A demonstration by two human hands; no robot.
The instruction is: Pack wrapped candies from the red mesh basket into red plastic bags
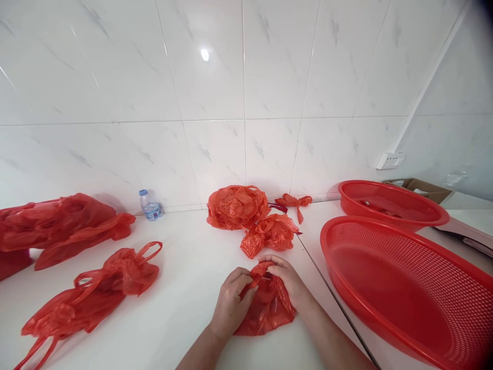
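Note:
A small red plastic bag [265,308] lies on the white counter in front of me. My left hand [231,303] pinches its top from the left, and my right hand [287,282] grips the same gathered top from the right. Both hands are closed on the bag's handles. Just beyond them sit two knotted red bags [269,234] and a fuller one [236,205] against the wall.
Loose red bags [96,293] lie at the left, with a larger pile [57,226] behind. A small water bottle [149,205] stands by the tiled wall. Two red perforated baskets [408,288] [389,203] fill the right side, with a cardboard box [423,187] behind.

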